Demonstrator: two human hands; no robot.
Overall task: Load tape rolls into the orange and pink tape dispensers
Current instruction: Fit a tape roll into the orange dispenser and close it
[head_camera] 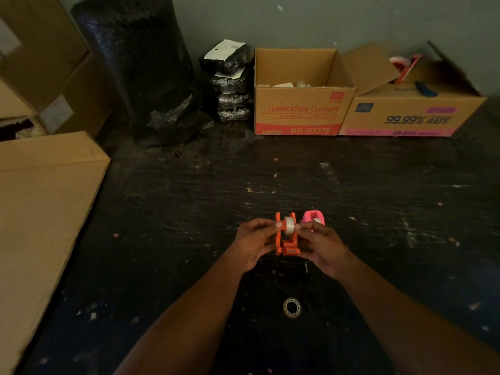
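The orange tape dispenser (pixel 288 244) is held between both hands over the dark floor. A clear tape roll (pixel 289 225) sits between its two side walls. My left hand (pixel 255 240) grips the dispenser's left side, thumb tip at the roll. My right hand (pixel 320 243) holds the right side, fingertips touching the roll. Just behind my right hand stands the pink tape dispenser (pixel 312 217) with a tape roll (pixel 317 220) showing in it. A further tape roll (pixel 291 307) lies flat on the floor, nearer to me.
Two open cardboard boxes stand at the back wall: a lubrication cleaner box (pixel 303 112) and a box (pixel 411 115) to its right. A black bubble-wrap roll (pixel 135 63) and stacked black packets (pixel 231 82) stand back left. A large flat carton (pixel 46 212) lies at left.
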